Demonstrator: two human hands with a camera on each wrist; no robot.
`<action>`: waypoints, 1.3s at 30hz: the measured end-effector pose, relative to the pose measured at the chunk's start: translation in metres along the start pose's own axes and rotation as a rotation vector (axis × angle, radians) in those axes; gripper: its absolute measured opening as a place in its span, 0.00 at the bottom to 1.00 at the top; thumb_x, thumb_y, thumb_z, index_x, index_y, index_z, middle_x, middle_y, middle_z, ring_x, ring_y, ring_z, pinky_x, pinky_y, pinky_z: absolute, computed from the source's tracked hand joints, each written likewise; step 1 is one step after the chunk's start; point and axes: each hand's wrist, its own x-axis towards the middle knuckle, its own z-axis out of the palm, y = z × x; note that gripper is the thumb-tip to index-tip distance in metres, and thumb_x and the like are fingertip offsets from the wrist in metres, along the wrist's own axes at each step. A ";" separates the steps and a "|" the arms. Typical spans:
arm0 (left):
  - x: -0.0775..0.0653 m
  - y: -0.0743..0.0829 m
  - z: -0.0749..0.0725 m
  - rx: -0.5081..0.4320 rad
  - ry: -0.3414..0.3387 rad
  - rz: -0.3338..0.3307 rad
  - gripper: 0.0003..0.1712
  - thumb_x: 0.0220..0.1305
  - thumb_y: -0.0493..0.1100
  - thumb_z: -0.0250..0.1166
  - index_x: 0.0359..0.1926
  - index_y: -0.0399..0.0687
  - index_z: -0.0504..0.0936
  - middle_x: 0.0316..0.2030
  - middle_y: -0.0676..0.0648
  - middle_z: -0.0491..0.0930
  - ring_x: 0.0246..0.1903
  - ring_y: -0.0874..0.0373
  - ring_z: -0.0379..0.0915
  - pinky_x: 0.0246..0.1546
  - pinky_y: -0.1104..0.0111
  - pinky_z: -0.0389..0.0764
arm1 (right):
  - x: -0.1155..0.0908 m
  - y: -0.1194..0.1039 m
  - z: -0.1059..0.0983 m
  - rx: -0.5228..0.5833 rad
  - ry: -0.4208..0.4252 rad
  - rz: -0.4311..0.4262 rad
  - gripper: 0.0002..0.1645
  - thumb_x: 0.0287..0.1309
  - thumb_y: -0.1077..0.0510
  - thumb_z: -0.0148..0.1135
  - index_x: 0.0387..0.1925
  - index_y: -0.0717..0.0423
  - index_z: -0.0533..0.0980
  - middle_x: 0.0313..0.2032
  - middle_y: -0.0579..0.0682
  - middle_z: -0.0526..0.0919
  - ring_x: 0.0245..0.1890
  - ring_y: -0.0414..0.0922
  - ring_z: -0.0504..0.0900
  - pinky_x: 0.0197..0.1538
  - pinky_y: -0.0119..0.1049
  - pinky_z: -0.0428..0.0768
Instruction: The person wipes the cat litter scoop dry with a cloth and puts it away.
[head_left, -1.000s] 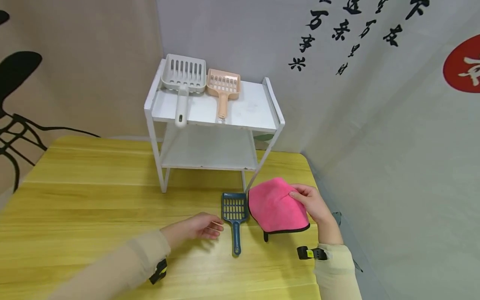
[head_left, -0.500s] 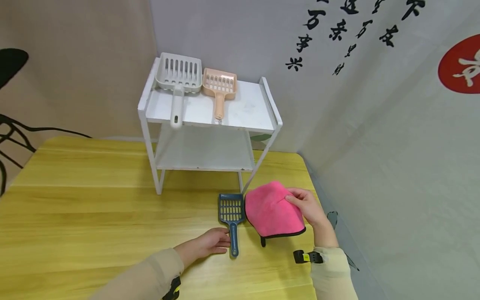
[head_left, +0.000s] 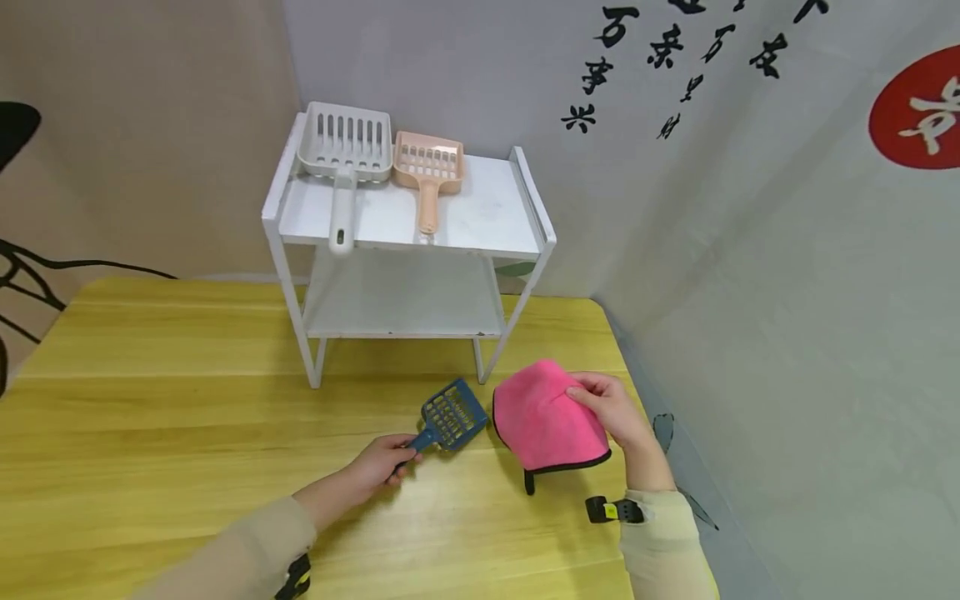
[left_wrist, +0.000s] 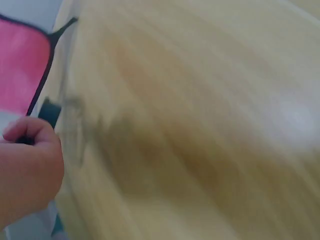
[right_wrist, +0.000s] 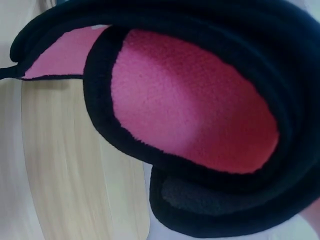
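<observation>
My left hand point(head_left: 375, 465) grips the handle of a dark blue litter scoop point(head_left: 454, 416), its slotted head tilted up to the right over the wooden table. In the left wrist view the left hand point(left_wrist: 30, 170) is curled round the handle, and most of the scoop is hidden or cut off. My right hand point(head_left: 613, 414) pinches a pink cloth point(head_left: 546, 421) with black edging between thumb and fingers, so that it hangs in folds. The cloth point(right_wrist: 185, 100) fills most of the right wrist view and hides nearly all of that hand.
A white two-tier rack point(head_left: 405, 292) stands at the back of the wooden table point(head_left: 187, 417). On its top shelf lie a grey-white litter scoop point(head_left: 343, 200) and a peach one point(head_left: 428, 196). A wall curtain with black characters hangs behind and to the right.
My left hand has reached the blue scoop, taken its handle and swung it from lying straight to slanting, handle toward the left. The right hand keeps the cloth in nearly the same place.
</observation>
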 end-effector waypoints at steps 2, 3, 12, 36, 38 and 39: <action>-0.009 0.006 -0.014 0.024 -0.050 0.015 0.25 0.69 0.35 0.46 0.63 0.24 0.58 0.31 0.53 0.76 0.18 0.70 0.58 0.16 0.82 0.61 | 0.002 0.000 0.002 0.005 0.002 0.002 0.22 0.65 0.63 0.52 0.55 0.75 0.70 0.34 0.32 0.83 0.31 0.34 0.81 0.36 0.29 0.80; -0.014 0.010 -0.021 0.036 -0.075 0.015 0.25 0.70 0.35 0.46 0.63 0.23 0.58 0.30 0.53 0.75 0.18 0.71 0.57 0.16 0.82 0.61 | 0.002 0.000 0.003 0.008 0.002 0.005 0.22 0.65 0.62 0.52 0.55 0.75 0.70 0.34 0.32 0.83 0.31 0.34 0.81 0.36 0.30 0.80; -0.045 0.048 -0.064 0.110 -0.248 0.002 0.29 0.71 0.37 0.46 0.67 0.26 0.52 0.32 0.51 0.74 0.18 0.69 0.54 0.18 0.80 0.57 | 0.009 -0.003 0.012 0.034 0.043 0.096 0.28 0.63 0.60 0.56 0.63 0.61 0.66 0.42 0.47 0.84 0.32 0.36 0.83 0.35 0.31 0.81; -0.032 0.103 -0.037 0.307 -0.124 -0.007 0.20 0.70 0.35 0.48 0.57 0.24 0.70 0.24 0.52 0.75 0.13 0.70 0.48 0.15 0.79 0.52 | 0.033 -0.031 0.102 -0.269 -0.335 -0.132 0.16 0.62 0.60 0.57 0.49 0.60 0.79 0.51 0.59 0.80 0.44 0.40 0.77 0.41 0.27 0.75; -0.031 0.105 -0.035 0.321 -0.120 -0.011 0.19 0.69 0.35 0.48 0.56 0.25 0.71 0.24 0.52 0.76 0.12 0.70 0.48 0.15 0.79 0.52 | 0.035 -0.029 0.111 -0.315 -0.382 -0.162 0.15 0.62 0.60 0.57 0.49 0.58 0.79 0.51 0.56 0.80 0.47 0.42 0.77 0.43 0.26 0.75; -0.031 0.106 -0.034 0.326 -0.120 -0.013 0.19 0.69 0.35 0.49 0.55 0.25 0.72 0.24 0.52 0.76 0.12 0.70 0.48 0.15 0.79 0.52 | 0.035 -0.028 0.114 -0.328 -0.397 -0.168 0.14 0.62 0.60 0.57 0.49 0.57 0.80 0.51 0.55 0.81 0.48 0.44 0.77 0.43 0.26 0.75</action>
